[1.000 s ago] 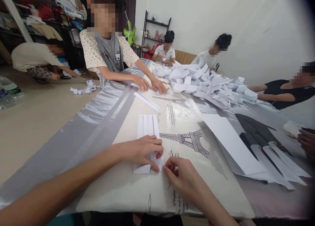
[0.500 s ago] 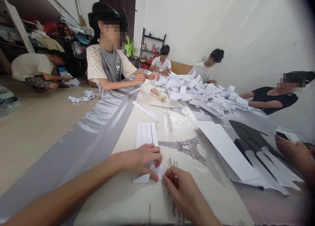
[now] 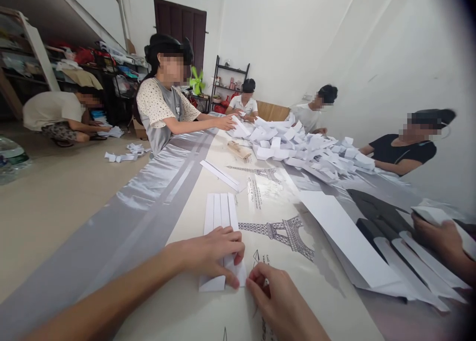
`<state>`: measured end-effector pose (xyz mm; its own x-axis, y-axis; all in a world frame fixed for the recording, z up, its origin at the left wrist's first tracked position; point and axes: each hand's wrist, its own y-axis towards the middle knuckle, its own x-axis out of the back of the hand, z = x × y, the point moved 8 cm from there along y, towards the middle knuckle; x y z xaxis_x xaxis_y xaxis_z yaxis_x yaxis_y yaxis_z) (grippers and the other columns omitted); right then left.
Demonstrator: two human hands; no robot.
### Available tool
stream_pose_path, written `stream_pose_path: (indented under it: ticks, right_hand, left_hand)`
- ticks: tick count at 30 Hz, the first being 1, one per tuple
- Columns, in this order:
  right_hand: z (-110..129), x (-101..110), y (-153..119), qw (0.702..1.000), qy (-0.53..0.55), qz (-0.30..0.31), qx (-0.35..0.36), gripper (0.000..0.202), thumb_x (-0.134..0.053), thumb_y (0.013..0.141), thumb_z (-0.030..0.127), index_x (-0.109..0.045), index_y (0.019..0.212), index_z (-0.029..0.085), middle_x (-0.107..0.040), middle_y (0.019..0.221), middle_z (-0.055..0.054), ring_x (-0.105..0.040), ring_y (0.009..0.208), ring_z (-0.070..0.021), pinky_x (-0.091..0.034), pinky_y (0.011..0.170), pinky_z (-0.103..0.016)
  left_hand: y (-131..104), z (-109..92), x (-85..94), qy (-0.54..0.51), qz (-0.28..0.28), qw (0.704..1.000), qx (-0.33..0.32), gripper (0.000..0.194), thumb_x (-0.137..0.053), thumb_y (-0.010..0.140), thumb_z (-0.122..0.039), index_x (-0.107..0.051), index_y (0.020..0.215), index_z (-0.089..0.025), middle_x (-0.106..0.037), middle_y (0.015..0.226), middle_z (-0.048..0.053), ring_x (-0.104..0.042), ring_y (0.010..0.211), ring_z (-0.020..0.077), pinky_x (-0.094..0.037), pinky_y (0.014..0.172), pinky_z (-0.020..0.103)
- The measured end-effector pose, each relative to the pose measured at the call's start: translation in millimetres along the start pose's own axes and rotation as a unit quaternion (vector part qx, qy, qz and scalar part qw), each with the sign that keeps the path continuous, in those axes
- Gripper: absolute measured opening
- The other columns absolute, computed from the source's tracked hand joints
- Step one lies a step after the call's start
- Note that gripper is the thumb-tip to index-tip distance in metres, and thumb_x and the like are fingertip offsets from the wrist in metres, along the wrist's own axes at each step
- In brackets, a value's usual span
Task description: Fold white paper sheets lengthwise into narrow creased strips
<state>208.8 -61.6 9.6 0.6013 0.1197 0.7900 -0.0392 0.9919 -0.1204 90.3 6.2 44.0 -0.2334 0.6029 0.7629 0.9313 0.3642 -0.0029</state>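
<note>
Several white paper strips [image 3: 215, 212] lie side by side on the patterned tablecloth [image 3: 178, 301]. Across their near half rests my left hand [image 3: 213, 254], its fingers spread and pressing the paper flat. My right hand [image 3: 273, 291] is at the lower right corner of the strips, thumb and forefinger pinched together at the paper's edge. Whatever is between those fingertips is too small to make out. Beyond the strips, another narrow white piece [image 3: 220, 175] lies slanted.
A large heap of folded white papers [image 3: 297, 142] covers the far right of the table. Large white sheets [image 3: 345, 237] and long strips [image 3: 420, 266] lie to the right, near another person's hand [image 3: 441, 237]. Several people sit around; one crouches at the left.
The view has tilted up slightly. The person at the far left side of the table has reached towards the heap. My hands have stayed in the same place on the strips.
</note>
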Motion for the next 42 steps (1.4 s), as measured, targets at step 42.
stream_pose_path:
  ticks: [42]
  right_hand:
    - [54,27,150,0.936,-0.098,-0.091,0.324,0.036,-0.039,0.101,0.018,-0.065,0.127,0.014,-0.061,0.139,-0.015,-0.053,0.134,-0.0280,-0.041,0.112,-0.048]
  left_hand:
    - [-1,44,11.4,0.292,-0.145,0.937,0.126,0.068,-0.030,0.104,-0.049,-0.027,0.153,-0.001,-0.025,0.161,0.026,-0.020,0.151,0.0348,-0.023,0.122,0.047]
